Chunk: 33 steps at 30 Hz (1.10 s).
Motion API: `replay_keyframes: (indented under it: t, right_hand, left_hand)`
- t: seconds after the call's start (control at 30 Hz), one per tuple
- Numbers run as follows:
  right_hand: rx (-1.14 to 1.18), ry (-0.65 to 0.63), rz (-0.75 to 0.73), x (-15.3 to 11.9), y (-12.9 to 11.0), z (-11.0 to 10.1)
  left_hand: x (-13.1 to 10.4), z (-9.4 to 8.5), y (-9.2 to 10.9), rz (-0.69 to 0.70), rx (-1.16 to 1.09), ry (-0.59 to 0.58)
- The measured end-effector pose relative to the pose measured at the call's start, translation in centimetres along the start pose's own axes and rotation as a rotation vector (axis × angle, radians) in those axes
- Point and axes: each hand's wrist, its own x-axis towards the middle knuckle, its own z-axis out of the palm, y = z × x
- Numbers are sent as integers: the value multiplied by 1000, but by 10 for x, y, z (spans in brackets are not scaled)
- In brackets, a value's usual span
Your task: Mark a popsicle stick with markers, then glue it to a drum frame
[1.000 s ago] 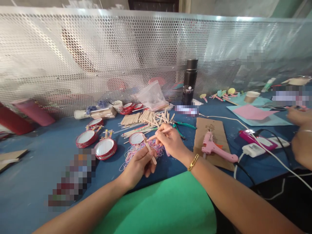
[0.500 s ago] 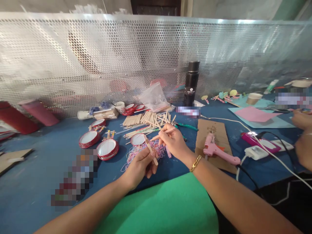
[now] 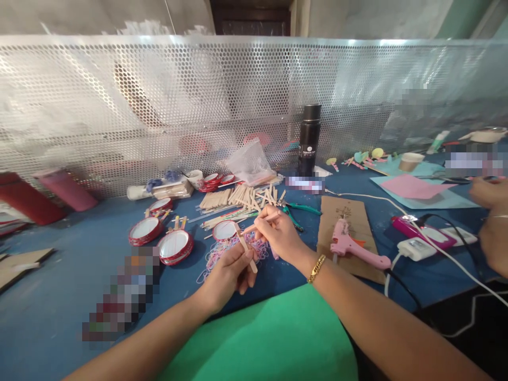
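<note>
My left hand (image 3: 230,270) grips a flat wooden stick (image 3: 243,243) between thumb and fingers, its upper end pointing up and left. In my right hand (image 3: 278,230) is a thin pinkish stick (image 3: 257,224), pinched like a pen, its tip close to the upper part of the wooden stick; whether they touch is unclear. Under and behind both hands lie a tangle of pastel rubber bands (image 3: 212,256) and a small red-rimmed white disc (image 3: 224,230). Behind them is a pile of wooden sticks (image 3: 238,197).
Red-rimmed round pieces (image 3: 174,246) sit at left. Green-handled pliers (image 3: 301,208), a black bottle (image 3: 309,140) and a pink glue gun (image 3: 349,246) on cardboard (image 3: 325,222) are to the right. Another person's hand (image 3: 490,191) shows at the right edge.
The pinkish stick's tip has moved slightly left, nearer the wooden stick in my left hand. The whole view has shifted a little.
</note>
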Motion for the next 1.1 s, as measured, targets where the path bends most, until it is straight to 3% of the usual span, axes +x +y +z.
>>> replay_keyframes:
  t: [0.17, 0.4, 1.1]
  right_hand:
    - [13, 42, 15, 2, 0, -1]
    - [22, -7, 3, 1, 0, 1]
    - [44, 6, -20, 3, 2, -1]
  left_hand:
    - [0, 0, 1, -4, -11, 6]
    - [1, 0, 1, -6, 1, -3]
    - [2, -1, -2, -11, -4, -2]
